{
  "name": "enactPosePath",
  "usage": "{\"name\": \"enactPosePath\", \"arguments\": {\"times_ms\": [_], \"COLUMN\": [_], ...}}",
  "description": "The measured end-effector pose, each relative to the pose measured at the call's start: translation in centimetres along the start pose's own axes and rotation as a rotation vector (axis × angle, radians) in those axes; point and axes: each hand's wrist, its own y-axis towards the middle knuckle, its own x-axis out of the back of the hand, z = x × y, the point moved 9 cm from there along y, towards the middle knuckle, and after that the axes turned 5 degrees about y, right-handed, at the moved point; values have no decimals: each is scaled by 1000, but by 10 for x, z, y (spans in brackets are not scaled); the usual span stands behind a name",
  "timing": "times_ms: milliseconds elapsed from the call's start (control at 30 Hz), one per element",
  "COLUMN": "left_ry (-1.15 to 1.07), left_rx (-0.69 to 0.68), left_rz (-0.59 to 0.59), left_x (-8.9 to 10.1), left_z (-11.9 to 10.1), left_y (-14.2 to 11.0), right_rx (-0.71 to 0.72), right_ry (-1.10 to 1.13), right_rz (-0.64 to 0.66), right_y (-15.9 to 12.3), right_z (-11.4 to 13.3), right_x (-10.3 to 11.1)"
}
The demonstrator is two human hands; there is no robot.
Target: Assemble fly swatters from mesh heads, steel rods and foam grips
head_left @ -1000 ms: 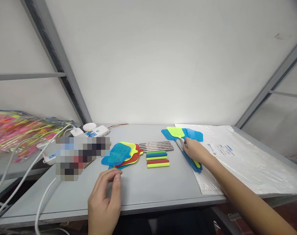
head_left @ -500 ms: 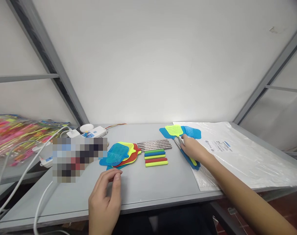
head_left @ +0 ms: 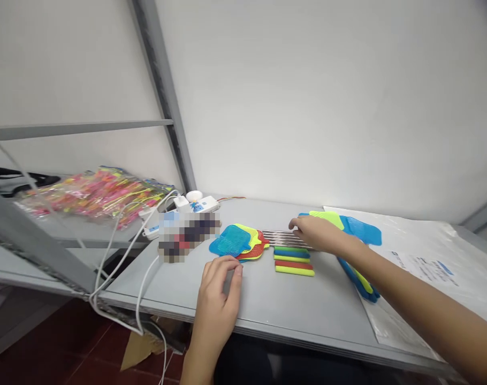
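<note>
Near the table's front edge, my left hand (head_left: 218, 291) is empty, its fingers loosely curled and the thumb apart. Just beyond it lies a pile of fly swatter heads (head_left: 233, 240) in blue, yellow and red. My right hand (head_left: 318, 234) reaches over the right end of a row of metal rods (head_left: 281, 239), fingers bent down and slightly apart; its thumb is hidden. In front of the rods lie several coloured handle tubes (head_left: 295, 264) in green, blue, yellow and red. Behind my right forearm are blue and yellow fly swatters (head_left: 360, 230), partly covered.
White plastic packaging (head_left: 412, 256) with a printed label covers the table's right side. At left stand a power strip (head_left: 207, 203), white cables (head_left: 141, 291) and a blurred-out object. A bag of colourful items (head_left: 103, 195) lies beyond the metal frame (head_left: 169, 107).
My right hand has let go of the fly swatters and moved left to the metal rods. The view has turned left; my left hand stays beside the swatter heads.
</note>
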Motion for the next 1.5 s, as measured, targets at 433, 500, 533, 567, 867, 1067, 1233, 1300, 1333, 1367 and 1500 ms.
{"name": "enactPosePath", "arguments": {"times_ms": [433,500,533,567,867,1067,1233,1300,1333,1367,1500], "left_ry": [97,91,92,96,282,289,264,224,195,160,-30], "left_rx": [49,45,42,38,19,26,24,14,7,-1,-8], "left_rz": [29,67,89,114,144,155,140,123,117,113,90], "left_x": [4,-3,-6,-10,-7,-5,-6,-5,-4,-4,-6], "left_z": [10,4,2,0,11,19,19,15,12,9,-3], "left_y": [6,5,5,6,20,11,8,7,7,6,1], "right_rx": [198,168,149,133,284,481,427,382,365,354,309], "right_ry": [-19,-30,-35,-39,-67,-125,-242,-291,-301,-297,-77], "right_rz": [135,91,57,16,-110,40,54,38,33,33,23], "right_y": [62,62,61,59,13,-47,-64,-62,-61,-61,-67], "right_z": [16,13,12,12,63,79,75,74,74,75,79], "right_x": [-22,-17,-11,-4,26,-10,-41,-50,-53,-54,-36]}}
